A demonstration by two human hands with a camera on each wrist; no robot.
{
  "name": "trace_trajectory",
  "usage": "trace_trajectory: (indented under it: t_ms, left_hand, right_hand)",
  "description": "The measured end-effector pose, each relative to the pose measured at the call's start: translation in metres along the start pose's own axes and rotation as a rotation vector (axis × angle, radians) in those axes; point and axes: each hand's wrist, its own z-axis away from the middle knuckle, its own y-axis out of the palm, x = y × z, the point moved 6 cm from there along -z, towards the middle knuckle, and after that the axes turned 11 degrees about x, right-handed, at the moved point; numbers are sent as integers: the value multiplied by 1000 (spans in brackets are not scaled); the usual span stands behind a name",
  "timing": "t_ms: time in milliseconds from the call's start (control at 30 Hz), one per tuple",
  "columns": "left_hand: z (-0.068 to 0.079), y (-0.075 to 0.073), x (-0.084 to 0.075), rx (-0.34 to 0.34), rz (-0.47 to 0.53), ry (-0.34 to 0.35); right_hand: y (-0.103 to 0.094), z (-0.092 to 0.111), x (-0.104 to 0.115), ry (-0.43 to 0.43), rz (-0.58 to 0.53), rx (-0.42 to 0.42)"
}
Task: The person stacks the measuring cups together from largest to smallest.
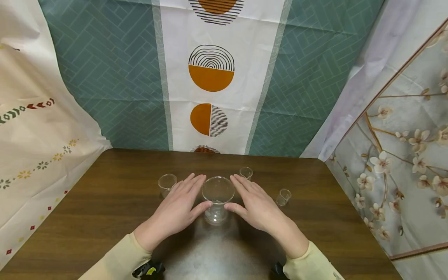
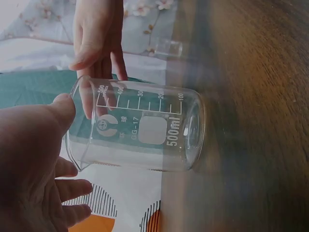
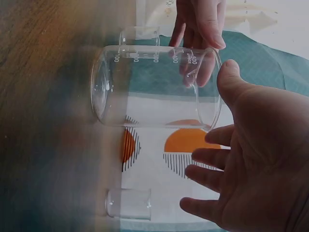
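Note:
A large clear glass beaker (image 1: 216, 213) stands upright on the brown table between two hands. White graduations and "500ml" are printed on its wall, seen in the left wrist view on the beaker (image 2: 145, 125). At its left side is the left hand (image 1: 177, 210), fingers extended forward and thumb tip right at the rim. The right hand (image 1: 258, 206) mirrors it on the other side, its thumb also close to the rim. Neither hand has its fingers curled round the glass. In the right wrist view, the right hand (image 3: 260, 130) shows its fingers spread beside the beaker's mouth.
Three smaller glass beakers stand around: one (image 1: 166, 184) beyond the left hand, one (image 1: 246, 172) behind the right fingertips, and a small one (image 1: 283, 197) to the right. A patterned cloth (image 1: 213, 97) hangs at the table's (image 1: 105, 210) back edge, with more cloth along both sides.

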Motion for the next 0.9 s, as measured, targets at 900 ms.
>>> trace_trajectory:
  t_ms: [900]
  left_hand:
    - [-5,4,-1,49,107,9]
  right_hand:
    - [7,-1,-7,43,-222,62]
